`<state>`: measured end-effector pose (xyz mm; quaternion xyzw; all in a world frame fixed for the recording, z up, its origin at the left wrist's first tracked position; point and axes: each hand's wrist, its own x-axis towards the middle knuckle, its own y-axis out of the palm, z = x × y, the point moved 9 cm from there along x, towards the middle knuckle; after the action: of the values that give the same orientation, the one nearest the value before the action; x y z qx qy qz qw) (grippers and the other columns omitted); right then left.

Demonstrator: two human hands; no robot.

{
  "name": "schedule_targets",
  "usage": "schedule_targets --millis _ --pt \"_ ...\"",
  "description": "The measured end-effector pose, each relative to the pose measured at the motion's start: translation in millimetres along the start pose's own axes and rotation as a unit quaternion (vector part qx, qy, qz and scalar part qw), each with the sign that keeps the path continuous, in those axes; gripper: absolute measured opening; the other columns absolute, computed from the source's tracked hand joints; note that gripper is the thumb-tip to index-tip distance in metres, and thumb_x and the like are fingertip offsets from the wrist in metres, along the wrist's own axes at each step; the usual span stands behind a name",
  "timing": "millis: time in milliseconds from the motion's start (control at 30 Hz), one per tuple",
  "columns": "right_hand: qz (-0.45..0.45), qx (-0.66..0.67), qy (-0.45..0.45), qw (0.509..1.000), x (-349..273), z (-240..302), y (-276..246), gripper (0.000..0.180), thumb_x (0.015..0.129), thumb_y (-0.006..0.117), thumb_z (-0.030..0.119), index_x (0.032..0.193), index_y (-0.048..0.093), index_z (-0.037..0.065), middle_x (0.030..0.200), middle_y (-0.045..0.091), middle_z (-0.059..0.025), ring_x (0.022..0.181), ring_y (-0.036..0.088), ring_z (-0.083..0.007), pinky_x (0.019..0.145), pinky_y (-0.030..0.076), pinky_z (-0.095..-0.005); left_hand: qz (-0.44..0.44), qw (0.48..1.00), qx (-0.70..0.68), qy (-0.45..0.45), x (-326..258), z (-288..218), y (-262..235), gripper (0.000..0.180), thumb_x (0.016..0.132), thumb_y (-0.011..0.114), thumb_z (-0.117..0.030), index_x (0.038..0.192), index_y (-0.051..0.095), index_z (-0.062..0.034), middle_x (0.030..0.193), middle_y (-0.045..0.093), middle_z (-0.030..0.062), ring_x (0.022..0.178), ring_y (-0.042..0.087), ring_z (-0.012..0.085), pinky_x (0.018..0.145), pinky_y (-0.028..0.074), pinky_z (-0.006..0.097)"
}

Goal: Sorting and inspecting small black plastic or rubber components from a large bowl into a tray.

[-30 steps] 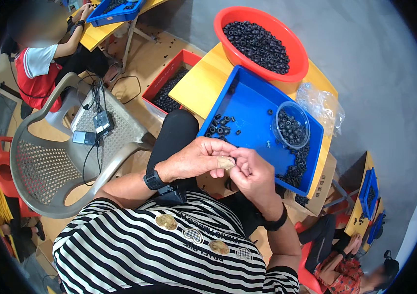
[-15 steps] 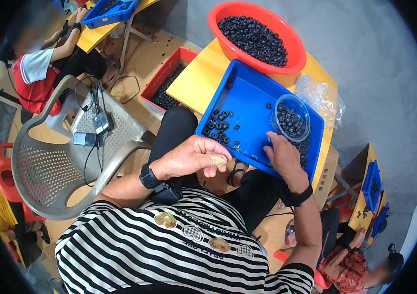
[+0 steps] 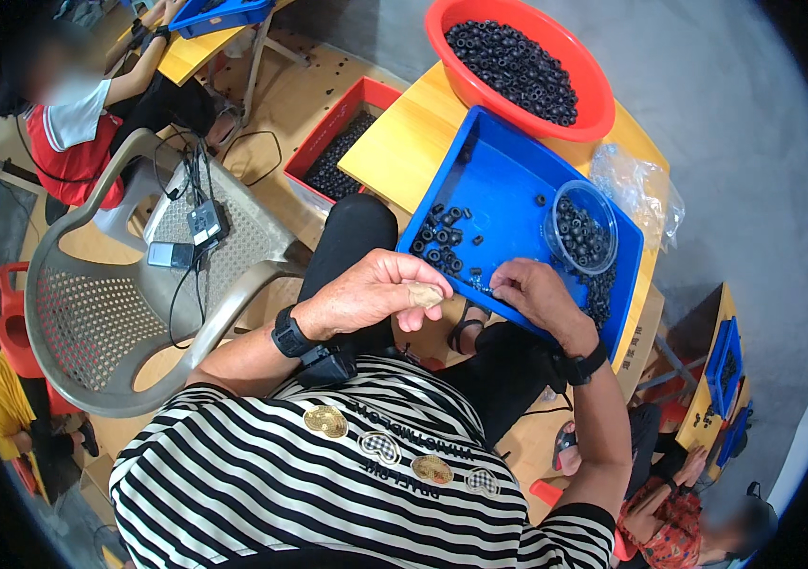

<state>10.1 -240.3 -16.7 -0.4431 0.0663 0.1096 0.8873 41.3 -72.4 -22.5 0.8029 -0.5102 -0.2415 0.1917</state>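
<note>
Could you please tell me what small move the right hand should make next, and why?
Perhaps the right hand should pinch one of the small pale bits, since its fingertips are close to them at the near edge of the blue tray. The left hand has thumb and forefinger together, though whether they hold anything is unclear.

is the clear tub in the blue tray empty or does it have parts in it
Not empty: the tub holds black parts, seen inside it. How deep they go, I can't tell.

A grey armchair (image 3: 91, 308) stands on tan flooring (image 3: 333, 64).
</note>
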Motion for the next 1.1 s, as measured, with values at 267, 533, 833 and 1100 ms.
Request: schedule_targets --millis 267,533,833,1100 --pt "-0.151 0.068 0.034 0.986 -17.9 21.4 -39.7 0.011 0.078 0.065 0.006 0.087 0.061 0.002 0.076 0.060 -0.0076 0.067 0.056 -0.0167 0.061 0.045 -0.0280 -0.001 1.000 0.019 0.009 6.9 -7.9 8.0 0.019 0.091 0.057 -0.011 0.105 0.061 0.0003 0.084 0.067 0.0061 0.061 0.058 0.0050 0.058 0.049 0.019" --pt "-0.300 0.034 -0.037 0.953 -38.6 78.6 -63.5 0.011 0.073 0.065 -0.002 0.082 0.059 0.002 0.071 0.055 -0.0040 0.059 0.051 -0.0095 0.053 0.041 -0.0225 0.005 0.999 0.022 0.045 24.0 -17.7 30.4 0.022 0.091 0.056 -0.011 0.110 0.058 -0.0003 0.086 0.066 0.0057 0.063 0.056 0.0043 0.059 0.048 0.019" --pt "-0.324 -0.083 -0.144 0.931 -50.3 115.5 -60.0 0.019 0.066 0.067 -0.005 0.080 0.059 0.004 0.078 0.061 -0.0086 0.065 0.061 -0.0227 0.055 0.049 -0.0296 -0.012 0.998 0.036 0.054 29.6 -16.9 34.7 0.018 0.091 0.056 -0.012 0.105 0.060 -0.0007 0.082 0.065 0.0044 0.060 0.054 0.0040 0.056 0.046 0.018" --pt "-0.305 0.107 -0.057 0.945 -45.9 102.5 -51.2 0.014 0.071 0.068 -0.004 0.081 0.061 0.002 0.077 0.061 -0.0056 0.063 0.058 -0.0122 0.053 0.046 -0.0235 0.024 0.999 -0.012 0.039 24.4 -14.0 35.4 0.017 0.092 0.055 -0.013 0.101 0.061 -0.0004 0.079 0.064 0.0039 0.057 0.053 0.0050 0.054 0.045 0.019"
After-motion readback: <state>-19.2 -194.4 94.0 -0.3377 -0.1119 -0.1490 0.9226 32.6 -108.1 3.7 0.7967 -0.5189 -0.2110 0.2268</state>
